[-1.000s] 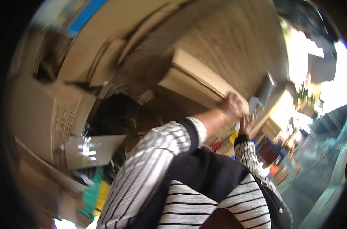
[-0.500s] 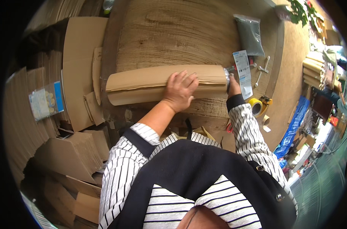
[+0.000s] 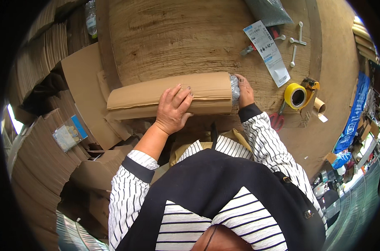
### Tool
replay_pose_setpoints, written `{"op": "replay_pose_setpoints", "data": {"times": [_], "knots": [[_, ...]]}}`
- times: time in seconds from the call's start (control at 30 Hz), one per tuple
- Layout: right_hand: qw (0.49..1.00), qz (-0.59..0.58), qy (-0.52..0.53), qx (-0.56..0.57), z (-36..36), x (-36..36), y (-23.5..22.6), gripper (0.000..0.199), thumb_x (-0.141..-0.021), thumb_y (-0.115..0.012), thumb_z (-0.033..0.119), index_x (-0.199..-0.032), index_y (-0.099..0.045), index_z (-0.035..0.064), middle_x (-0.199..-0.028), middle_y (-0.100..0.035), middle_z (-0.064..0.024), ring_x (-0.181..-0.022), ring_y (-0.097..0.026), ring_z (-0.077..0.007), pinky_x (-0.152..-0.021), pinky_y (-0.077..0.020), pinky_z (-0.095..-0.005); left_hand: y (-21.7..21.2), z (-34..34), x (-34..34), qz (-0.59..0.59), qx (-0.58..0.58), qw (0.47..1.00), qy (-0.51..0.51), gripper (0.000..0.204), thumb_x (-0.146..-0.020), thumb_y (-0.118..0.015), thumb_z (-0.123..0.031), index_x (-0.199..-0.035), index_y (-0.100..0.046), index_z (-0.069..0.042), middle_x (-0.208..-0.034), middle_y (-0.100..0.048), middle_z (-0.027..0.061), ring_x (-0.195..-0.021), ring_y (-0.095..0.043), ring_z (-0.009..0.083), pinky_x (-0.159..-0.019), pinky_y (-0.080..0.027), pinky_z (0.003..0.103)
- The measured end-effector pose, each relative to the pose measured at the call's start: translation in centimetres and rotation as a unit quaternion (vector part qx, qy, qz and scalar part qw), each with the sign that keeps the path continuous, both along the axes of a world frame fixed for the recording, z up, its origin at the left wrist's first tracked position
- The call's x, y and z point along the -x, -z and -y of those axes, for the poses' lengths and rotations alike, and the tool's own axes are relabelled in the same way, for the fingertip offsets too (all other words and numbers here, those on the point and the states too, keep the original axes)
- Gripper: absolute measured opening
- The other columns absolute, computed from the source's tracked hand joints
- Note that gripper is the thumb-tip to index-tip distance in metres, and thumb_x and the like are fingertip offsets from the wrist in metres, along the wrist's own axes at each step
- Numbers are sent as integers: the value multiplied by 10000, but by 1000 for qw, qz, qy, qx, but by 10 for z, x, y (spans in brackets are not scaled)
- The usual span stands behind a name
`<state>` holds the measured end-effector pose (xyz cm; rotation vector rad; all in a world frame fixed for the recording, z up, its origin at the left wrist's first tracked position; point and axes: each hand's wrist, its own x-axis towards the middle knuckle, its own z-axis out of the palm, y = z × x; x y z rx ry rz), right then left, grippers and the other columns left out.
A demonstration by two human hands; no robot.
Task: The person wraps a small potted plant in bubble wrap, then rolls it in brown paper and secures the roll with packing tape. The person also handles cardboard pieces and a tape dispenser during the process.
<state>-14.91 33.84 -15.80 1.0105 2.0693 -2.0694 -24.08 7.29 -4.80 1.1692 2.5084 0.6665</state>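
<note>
A long folded cardboard sleeve (image 3: 206, 87) lies crosswise near the front edge of the wooden table. My left hand (image 3: 172, 108) rests palm down on its front side, fingers stretched over the seam where the flaps meet. At the sleeve's right end a clear plastic-wrapped bundle (image 3: 234, 88) pokes out. Around that end curls my right hand (image 3: 245, 92), pressed against the wrapping; some of its fingers are partly hidden. A printed paper slip (image 3: 268, 54) lies beyond the right hand, partly over a red-handled tool (image 3: 247, 50).
Right of my hands are a yellow tape roll (image 3: 291, 88) in a dispenser (image 3: 312, 87), red-handled scissors (image 3: 276, 121) and several white scoops (image 3: 293, 56). A bag of grey granules (image 3: 271, 12) lies farther back. Cardboard stacks (image 3: 43, 163) fill the left side.
The view has shifted. The sleeve now sits farther left against the table, and its wrapped end shows more plainly. Both hands have stayed on it, the left one flat.
</note>
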Motion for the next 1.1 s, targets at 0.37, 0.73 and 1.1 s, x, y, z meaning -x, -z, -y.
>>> {"op": "replay_pose_setpoints", "data": {"times": [0.37,0.73,1.1], "knots": [[985,90,56,-138,16,42,1,315,-979,-468,273,-1159,-647,86,-1085,-615,-169,-1037,-566,-302,-929,-430,-362,-1,-12,48,11,36,998,42,844,-583,-842,-274,-1307,-468,-55,-1351,-498,146,-1251,-472,368,-1043,-367,498],[991,12,39,-129,20,32,6,312,-977,-485,297,-1076,-648,50,-1007,-610,-195,-972,-563,-338,-870,-442,-393,2,-24,44,-25,32,998,38,993,-385,-905,-286,-1257,-491,-54,-1273,-534,140,-1163,-531,353,-963,-436,467],[996,-21,85,-30,27,-6,-22,442,-985,-487,317,-1291,-512,-1,-1236,-544,-172,-1102,-521,-271,-944,-416,-373,9,-34,113,134,85,987,36,935,-456,-906,-387,-1254,-519,-91,-1238,-587,125,-1150,-557,334,-966,-462,412]]}}
